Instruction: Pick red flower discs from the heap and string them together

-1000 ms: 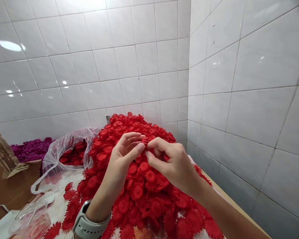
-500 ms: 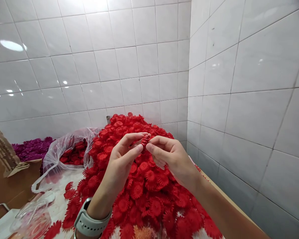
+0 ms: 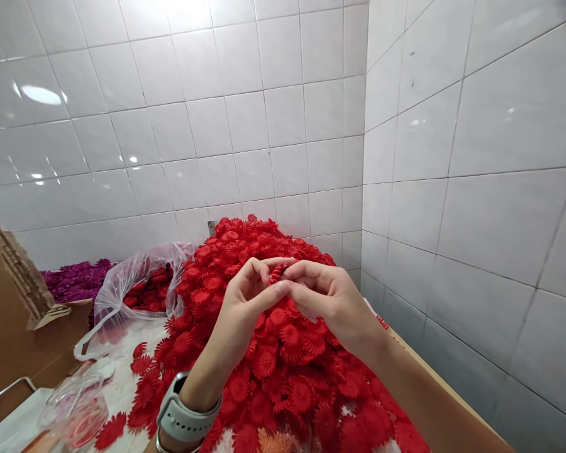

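Between my fingertips is a small red fringed flower piece [image 3: 277, 274], curled up with its petals bunched together. My left hand [image 3: 252, 292], with a pale watch at the wrist, pinches it from the left. From the right, my right hand [image 3: 323, 292] grips the same piece, and the two thumbs meet just below it. Fingers cover part of the piece. Both hands are held above a large heap of red fringed flowers [image 3: 264, 363] that leans up toward the tiled wall.
Left of the heap, a clear plastic bag [image 3: 117, 302] holds darker red flowers. Purple flowers [image 3: 78, 281] lie behind it. A cardboard box [image 3: 9, 314] stands at far left, near a transparent plastic container [image 3: 78, 409]. White tiled walls [image 3: 283, 119] close off the back and right.
My thumbs have come together beneath the red flower piece, and my left fingers now wrap further over it. The whole view has shifted slightly, so everything sits a little further right.
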Demonstrator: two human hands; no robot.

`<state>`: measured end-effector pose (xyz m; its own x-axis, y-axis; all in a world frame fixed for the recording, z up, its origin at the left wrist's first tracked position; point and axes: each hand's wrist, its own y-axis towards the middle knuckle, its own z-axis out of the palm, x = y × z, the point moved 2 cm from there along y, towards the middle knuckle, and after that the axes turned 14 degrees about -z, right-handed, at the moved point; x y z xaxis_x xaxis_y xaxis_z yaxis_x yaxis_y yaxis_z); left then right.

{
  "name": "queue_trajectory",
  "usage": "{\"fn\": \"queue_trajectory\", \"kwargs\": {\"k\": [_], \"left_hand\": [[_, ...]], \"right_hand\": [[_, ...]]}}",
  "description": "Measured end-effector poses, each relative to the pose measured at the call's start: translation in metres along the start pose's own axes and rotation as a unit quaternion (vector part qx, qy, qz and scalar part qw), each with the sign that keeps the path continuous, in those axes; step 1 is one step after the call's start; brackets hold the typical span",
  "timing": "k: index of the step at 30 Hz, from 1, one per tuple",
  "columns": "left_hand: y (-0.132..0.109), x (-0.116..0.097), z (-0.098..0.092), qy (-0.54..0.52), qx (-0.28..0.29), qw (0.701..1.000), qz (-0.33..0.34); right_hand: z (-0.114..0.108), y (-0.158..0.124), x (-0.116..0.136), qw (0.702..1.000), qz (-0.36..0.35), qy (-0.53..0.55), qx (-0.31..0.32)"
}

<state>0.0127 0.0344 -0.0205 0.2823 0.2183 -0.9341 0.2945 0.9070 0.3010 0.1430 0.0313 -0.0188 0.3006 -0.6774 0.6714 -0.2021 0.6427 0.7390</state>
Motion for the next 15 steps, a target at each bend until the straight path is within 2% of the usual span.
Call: {"fn": "queue_trajectory", "kwargs": {"k": [6, 8, 11, 15], "left_hand": [[0.001, -0.006, -0.003, 0.095, -0.059, 0.994, -0.005], [0.003, -0.005, -0.004, 0.081, -0.064, 0.995, -0.014], [0.009, 0.002, -0.007, 0.043, -0.093, 0.994, -0.035], [0.020, 0.017, -0.013, 0.108, -0.144, 0.982, -0.050]], "right_hand": [[-0.007, 0.002, 0.000, 0.998, 0.044, 0.043, -0.019], [-0.009, 0.004, -0.003, 0.994, 0.064, 0.084, -0.027], [-0.012, 0.008, -0.012, 0.982, 0.087, 0.151, -0.077], [-0.016, 0.013, -0.037, 0.960, 0.114, 0.202, -0.156]]}}
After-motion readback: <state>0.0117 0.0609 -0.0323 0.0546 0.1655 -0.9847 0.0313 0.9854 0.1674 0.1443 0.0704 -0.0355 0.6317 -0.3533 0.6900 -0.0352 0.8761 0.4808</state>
